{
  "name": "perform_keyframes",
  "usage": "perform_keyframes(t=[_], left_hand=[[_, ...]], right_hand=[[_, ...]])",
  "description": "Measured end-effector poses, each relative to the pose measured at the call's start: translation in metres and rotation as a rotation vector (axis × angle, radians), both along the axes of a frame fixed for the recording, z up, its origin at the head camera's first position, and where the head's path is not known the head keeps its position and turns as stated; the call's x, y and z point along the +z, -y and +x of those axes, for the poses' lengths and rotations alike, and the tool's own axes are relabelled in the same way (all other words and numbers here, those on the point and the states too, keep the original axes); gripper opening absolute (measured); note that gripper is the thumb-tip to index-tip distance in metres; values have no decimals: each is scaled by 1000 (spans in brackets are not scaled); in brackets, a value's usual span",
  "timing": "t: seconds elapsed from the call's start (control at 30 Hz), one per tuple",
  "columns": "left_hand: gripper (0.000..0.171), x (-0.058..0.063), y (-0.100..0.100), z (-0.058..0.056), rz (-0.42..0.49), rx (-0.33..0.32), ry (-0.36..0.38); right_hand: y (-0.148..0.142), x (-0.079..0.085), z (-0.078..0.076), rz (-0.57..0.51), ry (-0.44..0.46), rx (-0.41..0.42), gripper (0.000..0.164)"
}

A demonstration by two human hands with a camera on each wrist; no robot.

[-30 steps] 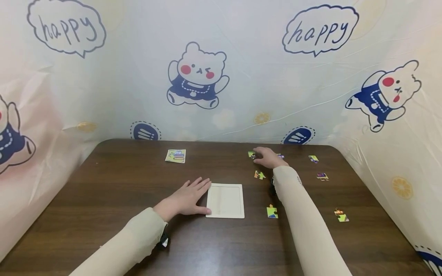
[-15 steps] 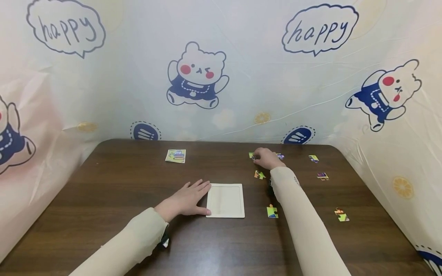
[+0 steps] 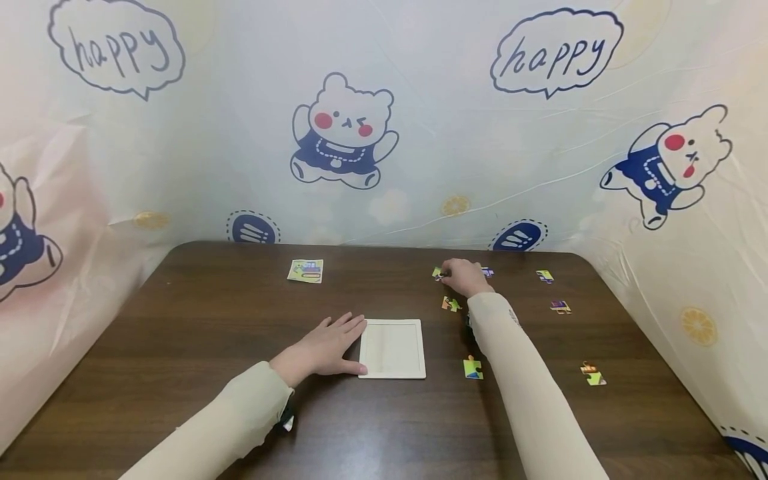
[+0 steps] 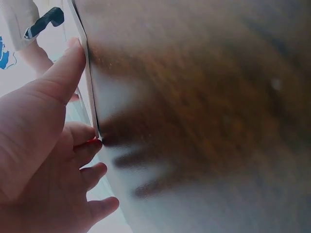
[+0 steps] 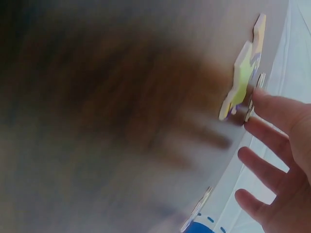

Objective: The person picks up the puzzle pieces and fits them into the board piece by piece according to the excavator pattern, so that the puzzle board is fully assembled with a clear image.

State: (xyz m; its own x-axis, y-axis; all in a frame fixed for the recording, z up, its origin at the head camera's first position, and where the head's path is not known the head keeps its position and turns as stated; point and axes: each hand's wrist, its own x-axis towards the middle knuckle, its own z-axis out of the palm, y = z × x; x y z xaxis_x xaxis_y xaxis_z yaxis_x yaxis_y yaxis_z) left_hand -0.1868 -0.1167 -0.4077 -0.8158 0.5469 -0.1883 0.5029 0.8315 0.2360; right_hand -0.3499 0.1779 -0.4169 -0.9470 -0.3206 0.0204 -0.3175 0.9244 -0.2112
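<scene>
My left hand (image 3: 324, 347) lies with spread fingers at the left side of a white square puzzle tray (image 3: 393, 350), thumb and fingertips touching its edge. In the left wrist view, thumb and forefinger meet the rim of the tray (image 4: 83, 73). At the far side of the table my right hand (image 3: 465, 277) pinches a green jigsaw piece (image 3: 438, 274) between thumb and forefinger. Seen from the right wrist, this jigsaw piece (image 5: 252, 103) is nearly edge-on, and the other fingers are held off it. Another green jigsaw piece (image 5: 240, 77) lies close by on the table.
An orange-green jigsaw piece (image 3: 451, 304) and a green-blue one (image 3: 473, 368) lie right of the tray. Further right are more pieces (image 3: 561, 307), and one piece (image 3: 487, 272) is partly behind the right hand. A picture card (image 3: 305, 271) lies at the back left.
The right hand has drawn slightly closer to me, its fingers closing on the green jigsaw piece, which has shifted a little the same way. The left hand and the tray stay in place.
</scene>
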Motion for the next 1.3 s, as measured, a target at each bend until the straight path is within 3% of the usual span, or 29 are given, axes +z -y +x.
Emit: perform_keyframes(t=[0.2,0.5,0.7,0.83,1.03,1.3], left_hand=[[85,3,0,1,-4,-10,-5],[85,3,-3,1,-22,-10,1],[86,1,-3,0,-32,-20,-3],[86,0,-3,0,-26,-21,5],[86,1,-3,0,-23,-37,6],[86,2,-4,1,-32,-16,9]], right_hand=[[4,-1,0,8,-22,-26,8],[3,4,5,-40,-2,-40,14],[11,13,13,-162,37,-20,22],[25,22,24,-238,34,71,22],[51,28,52,-298,26,253,15],[78,19,90,-212,49,490,8]])
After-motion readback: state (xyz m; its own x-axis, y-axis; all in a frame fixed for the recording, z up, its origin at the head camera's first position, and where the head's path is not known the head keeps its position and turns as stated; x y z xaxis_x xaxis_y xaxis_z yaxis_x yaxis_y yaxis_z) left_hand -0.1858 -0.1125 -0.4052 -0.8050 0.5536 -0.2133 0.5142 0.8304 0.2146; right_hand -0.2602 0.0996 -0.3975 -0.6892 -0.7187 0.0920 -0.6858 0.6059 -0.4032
